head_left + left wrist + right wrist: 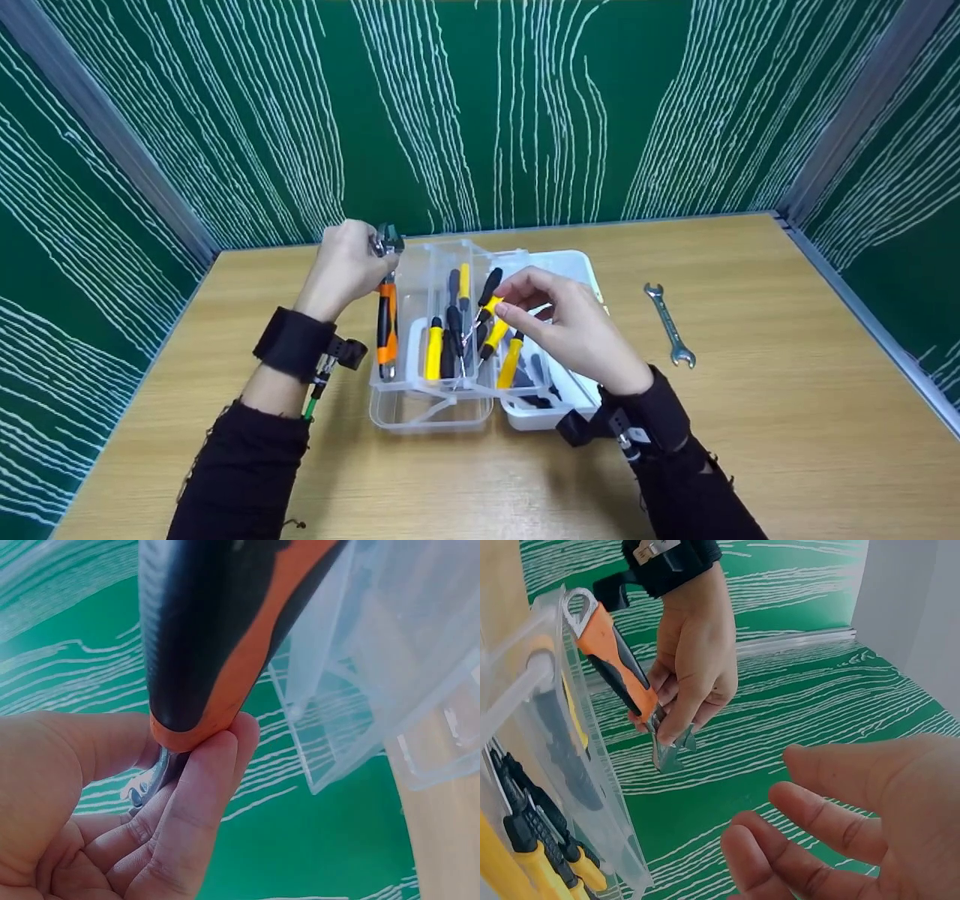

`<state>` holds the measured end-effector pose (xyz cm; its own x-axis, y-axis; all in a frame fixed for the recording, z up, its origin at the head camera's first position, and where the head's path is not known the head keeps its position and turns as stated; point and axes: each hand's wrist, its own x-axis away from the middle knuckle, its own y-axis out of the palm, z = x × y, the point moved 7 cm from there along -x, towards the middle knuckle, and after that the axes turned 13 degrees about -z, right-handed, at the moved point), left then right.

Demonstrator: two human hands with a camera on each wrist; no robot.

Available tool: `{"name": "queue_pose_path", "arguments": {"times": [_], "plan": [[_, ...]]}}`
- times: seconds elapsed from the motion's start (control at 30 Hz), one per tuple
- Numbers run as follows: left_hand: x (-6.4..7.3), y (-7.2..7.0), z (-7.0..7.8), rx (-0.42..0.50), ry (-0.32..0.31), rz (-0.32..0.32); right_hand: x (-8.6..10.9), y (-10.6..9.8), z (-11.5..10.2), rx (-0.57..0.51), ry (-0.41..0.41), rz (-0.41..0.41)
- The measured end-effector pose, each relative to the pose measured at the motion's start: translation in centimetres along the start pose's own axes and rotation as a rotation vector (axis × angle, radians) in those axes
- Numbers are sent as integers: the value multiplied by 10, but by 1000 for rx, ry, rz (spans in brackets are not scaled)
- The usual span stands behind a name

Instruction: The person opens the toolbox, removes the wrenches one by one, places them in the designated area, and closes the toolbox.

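My left hand [341, 266] pinches an adjustable wrench [386, 319] near its head, at the left side of the toolbox's raised clear tray [409, 281]. The wrench's orange and black handle [232, 652] points toward the camera in the left wrist view; its metal jaw end [671, 754] shows in the right wrist view. Over the right part of the toolbox hovers my right hand [577, 326], fingers spread and bent slightly, holding nothing. Beneath and beside its fingertips lie several yellow and black screwdrivers [435, 349] in the trays.
The open toolbox has a clear bin [431, 424] at left and a white bin [581, 270] at right. A double open-end wrench [670, 326] lies on the wooden table [780, 337] to the right. Green panels with white lines [480, 112] stand around the table.
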<state>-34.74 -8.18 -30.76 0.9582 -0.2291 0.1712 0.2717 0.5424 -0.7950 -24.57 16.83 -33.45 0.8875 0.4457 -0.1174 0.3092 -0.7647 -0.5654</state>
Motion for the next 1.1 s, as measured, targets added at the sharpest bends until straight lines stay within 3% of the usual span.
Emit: {"name": "queue_pose_path", "arguments": {"times": [0.13, 0.47, 1.1], "plan": [[5, -2, 2, 14, 16, 19, 0, 2, -1, -10, -1, -8], [21, -7, 10, 59, 134, 88, -3, 12, 0, -43, 6, -11], [46, -3, 18, 268, 210, 151, -9, 32, -1, -124, 10, -147]]}}
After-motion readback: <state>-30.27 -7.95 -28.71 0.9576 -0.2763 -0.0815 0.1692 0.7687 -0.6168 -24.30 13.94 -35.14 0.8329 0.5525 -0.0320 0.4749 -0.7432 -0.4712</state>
